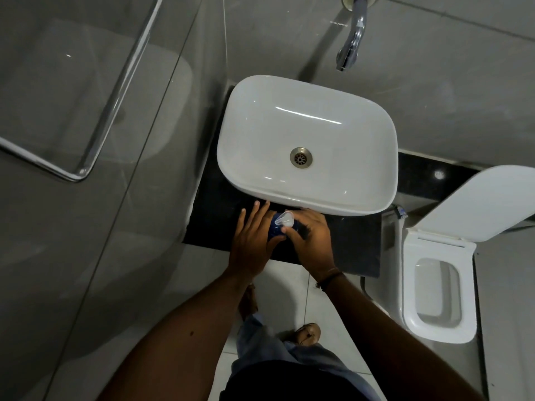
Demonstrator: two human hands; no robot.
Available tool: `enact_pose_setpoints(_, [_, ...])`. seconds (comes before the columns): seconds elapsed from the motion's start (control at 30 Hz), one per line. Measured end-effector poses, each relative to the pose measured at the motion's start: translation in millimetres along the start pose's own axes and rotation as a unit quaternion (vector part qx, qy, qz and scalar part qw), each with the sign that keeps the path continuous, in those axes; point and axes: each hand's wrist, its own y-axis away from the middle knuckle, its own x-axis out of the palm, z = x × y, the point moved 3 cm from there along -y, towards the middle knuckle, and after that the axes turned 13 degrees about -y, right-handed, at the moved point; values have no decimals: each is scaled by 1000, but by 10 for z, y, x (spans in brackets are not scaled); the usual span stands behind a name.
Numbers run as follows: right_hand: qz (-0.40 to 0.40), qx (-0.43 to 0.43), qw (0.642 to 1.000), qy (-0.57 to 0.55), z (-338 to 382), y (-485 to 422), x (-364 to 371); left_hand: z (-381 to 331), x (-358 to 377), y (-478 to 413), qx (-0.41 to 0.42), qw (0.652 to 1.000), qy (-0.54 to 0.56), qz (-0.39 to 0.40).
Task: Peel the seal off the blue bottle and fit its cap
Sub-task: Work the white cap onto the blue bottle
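A dark blue bottle (273, 229) stands on the black counter (214, 224) just in front of the sink, mostly hidden between my two hands. My left hand (252, 241) rests against the bottle's left side with its fingers spread apart and its thumb on the bottle. My right hand (311, 241) is on the bottle's right side and pinches a clear plastic cap (284, 219) that sits tilted over the bottle's top. No seal shows in this view.
A white basin (356, 157) sits on the counter right behind my hands, with a chrome tap (351, 39) on the wall above it. An open toilet (437, 287) stands at the right. A glass panel with a rail (86, 140) is at the left.
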Motion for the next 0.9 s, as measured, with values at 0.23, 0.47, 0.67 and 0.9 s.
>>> enact_pose_setpoints(0.23, [-63, 6, 998, -28, 45, 123, 29, 9, 29, 24, 3, 1000, 2, -12])
enact_pose_setpoints(0.47, [-15, 51, 998, -32, 50, 49, 7, 13, 58, 14, -5, 1000, 1, -10])
enact_pose_setpoints(0.67, [47, 38, 998, 2, 44, -74, -79, 30, 64, 9, -3, 1000, 6, -12])
enact_pose_setpoints(0.9, [14, 36, 999, 7, 12, -7, -38, 26, 50, 12, -4, 1000, 9, -6])
